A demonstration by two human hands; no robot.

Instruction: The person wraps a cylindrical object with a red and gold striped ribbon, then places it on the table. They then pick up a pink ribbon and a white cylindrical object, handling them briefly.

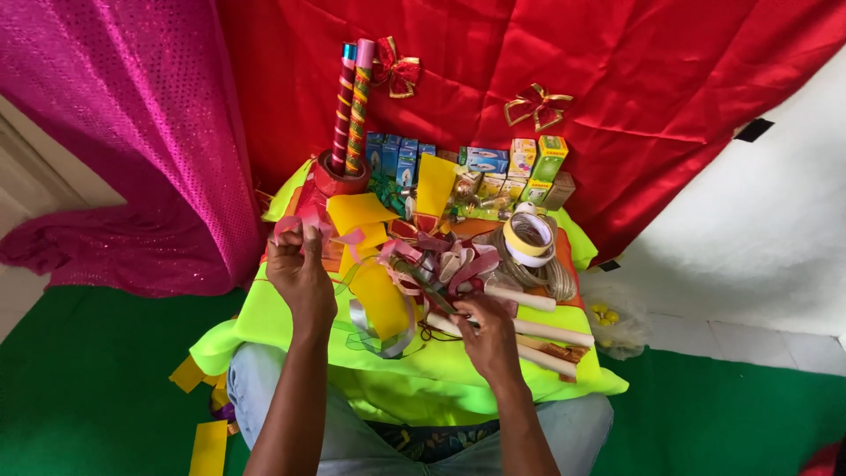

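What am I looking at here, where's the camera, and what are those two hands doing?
There is one picture, taken by a camera worn on a person's head and looking down at their lap. No machine is involved, only two bare hands. The left hand pinches a pink ribbon. The right hand rests on wooden sticks; what its grip holds is unclear. A neon yellow-green cloth covers the work surface, with yellow paper pieces, a tape roll, small boxes and two wrapped tubes. Red fabric hangs behind.

Pink ribbon [304, 222] pinched up; wooden stick [551, 332] flat on cloth.
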